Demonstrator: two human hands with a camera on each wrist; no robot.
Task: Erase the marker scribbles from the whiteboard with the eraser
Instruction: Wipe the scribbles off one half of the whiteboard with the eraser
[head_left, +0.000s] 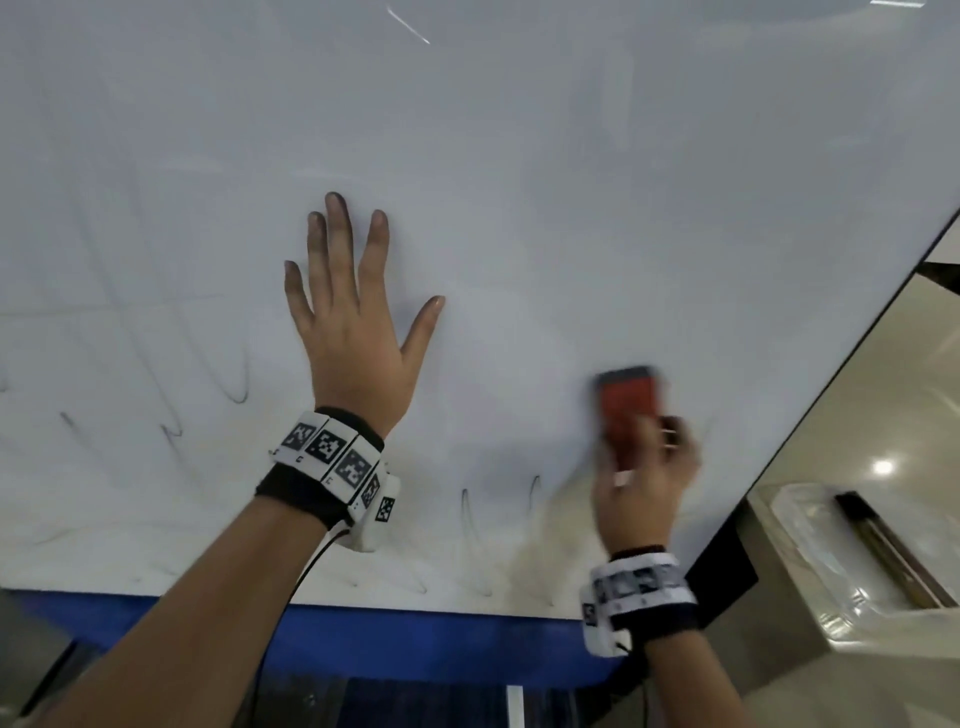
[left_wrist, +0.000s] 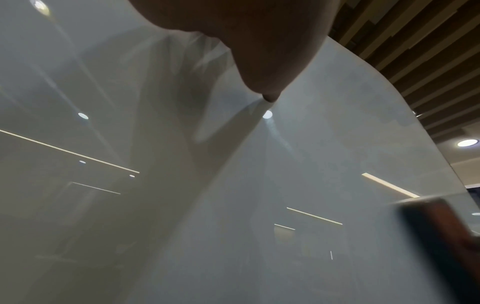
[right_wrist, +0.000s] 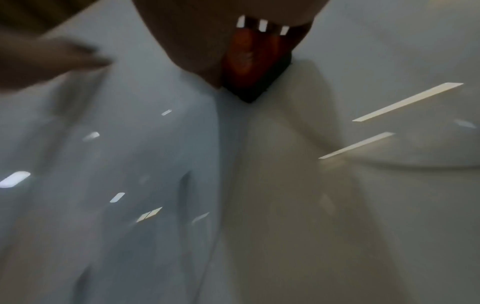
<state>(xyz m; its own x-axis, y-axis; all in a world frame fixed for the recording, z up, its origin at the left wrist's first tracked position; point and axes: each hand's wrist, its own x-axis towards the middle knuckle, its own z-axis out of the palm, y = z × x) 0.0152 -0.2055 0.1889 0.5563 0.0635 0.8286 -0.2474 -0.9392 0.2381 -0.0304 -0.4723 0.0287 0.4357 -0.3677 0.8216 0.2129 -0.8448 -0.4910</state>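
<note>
Pale floor tiles (head_left: 852, 405) with a ceiling light's glare show past the right edge of the whiteboard (head_left: 519, 156), which fills nearly the whole head view. Along the whiteboard's lower edge runs a blue strip (head_left: 415, 639). Faint black marker scribbles (head_left: 239, 384) remain on the whiteboard's lower left part, with more loops (head_left: 467, 514) near its lower edge at centre; the upper part looks wiped, with only ghost traces.

Near the whiteboard's middle, the left hand (head_left: 358, 332) lies flat against the surface, fingers straight and spread, holding nothing; its fingertips (head_left: 336, 203) look smudged dark. A band of black-and-white markers (head_left: 332, 457) wraps that wrist.

Toward the whiteboard's lower right, the right hand (head_left: 644, 493) grips the eraser (head_left: 626, 410), fingers curled round its sides. The eraser is red-backed with a dark pad and is pressed to the whiteboard, blurred. In the right wrist view its dark pad (right_wrist: 259, 86) meets the surface.
</note>
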